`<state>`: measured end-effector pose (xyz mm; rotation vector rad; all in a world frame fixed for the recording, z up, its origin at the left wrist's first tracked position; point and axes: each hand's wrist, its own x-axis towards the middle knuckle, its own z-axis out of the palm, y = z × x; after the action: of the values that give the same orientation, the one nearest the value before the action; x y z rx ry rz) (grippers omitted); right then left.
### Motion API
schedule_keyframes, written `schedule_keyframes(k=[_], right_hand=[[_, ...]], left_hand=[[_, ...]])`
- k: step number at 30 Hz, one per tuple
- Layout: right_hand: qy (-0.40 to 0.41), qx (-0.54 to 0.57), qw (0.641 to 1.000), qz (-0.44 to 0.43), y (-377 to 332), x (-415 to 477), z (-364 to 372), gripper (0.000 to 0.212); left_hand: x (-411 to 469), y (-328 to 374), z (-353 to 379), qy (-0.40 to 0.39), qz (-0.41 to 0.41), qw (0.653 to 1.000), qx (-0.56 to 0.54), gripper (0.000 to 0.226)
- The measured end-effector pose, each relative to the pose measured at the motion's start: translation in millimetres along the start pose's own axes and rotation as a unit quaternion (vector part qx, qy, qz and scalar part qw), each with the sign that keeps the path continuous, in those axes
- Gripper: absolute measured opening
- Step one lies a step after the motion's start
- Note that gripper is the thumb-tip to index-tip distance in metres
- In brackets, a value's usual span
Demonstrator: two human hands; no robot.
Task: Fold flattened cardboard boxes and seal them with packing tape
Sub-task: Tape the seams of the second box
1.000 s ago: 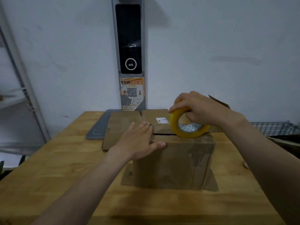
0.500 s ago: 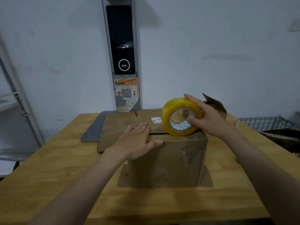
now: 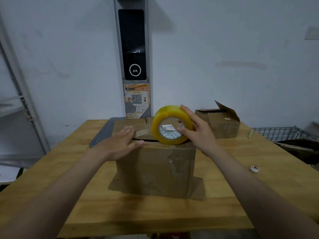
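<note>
On the wooden table (image 3: 69,195), the cardboard box (image 3: 151,169) was stood near the middle; its top flaps were pressed flat by the left hand (image 3: 115,145), fingers straight; the tape roll (image 3: 168,128) was set on edge at the box's top right, grasped between thumb and fingers of the right hand (image 3: 200,133); a second box (image 3: 222,125) was seen far right.

My parcel packing and pickup station.
A wooden workbench (image 3: 51,178) against a bare white wall (image 3: 224,31), a black scanner terminal (image 3: 132,44) with a QR-code poster (image 3: 136,100) under it, worn cardboard boxes (image 3: 151,169), a yellow packing tape roll (image 3: 168,111), a wire basket (image 3: 279,133) and metal shelving (image 3: 19,100) beside me.
</note>
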<state>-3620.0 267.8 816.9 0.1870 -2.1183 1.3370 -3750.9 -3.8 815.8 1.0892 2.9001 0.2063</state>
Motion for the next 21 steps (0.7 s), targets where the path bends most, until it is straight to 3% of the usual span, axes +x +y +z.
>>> schedule_keyframes(k=[8,17,19,21], right_hand=[[-0.05,-0.085,0.995,-0.005,-11.1,21.3,-1.1,0.07],[-0.15,-0.302,0.94,-0.055,-45.0,47.9,-40.7,0.071],[-0.164,-0.344,0.923,-0.056,-50.7,48.7,-56.1,0.069],[-0.173,-0.369,0.912,-0.053,-57.7,46.9,-68.8,0.067]], left_hand=[[0.8,-14.1,2.1,0.024,-0.014,1.0,-0.006,0.147],[-1.8,-12.0,0.3,0.023,-0.02,1.0,-0.004,0.144],[-3.1,-9.5,-0.2,0.022,-0.02,1.0,-0.005,0.138],[-4.6,-4.5,-0.4,0.018,-0.024,0.999,-0.011,0.117]])
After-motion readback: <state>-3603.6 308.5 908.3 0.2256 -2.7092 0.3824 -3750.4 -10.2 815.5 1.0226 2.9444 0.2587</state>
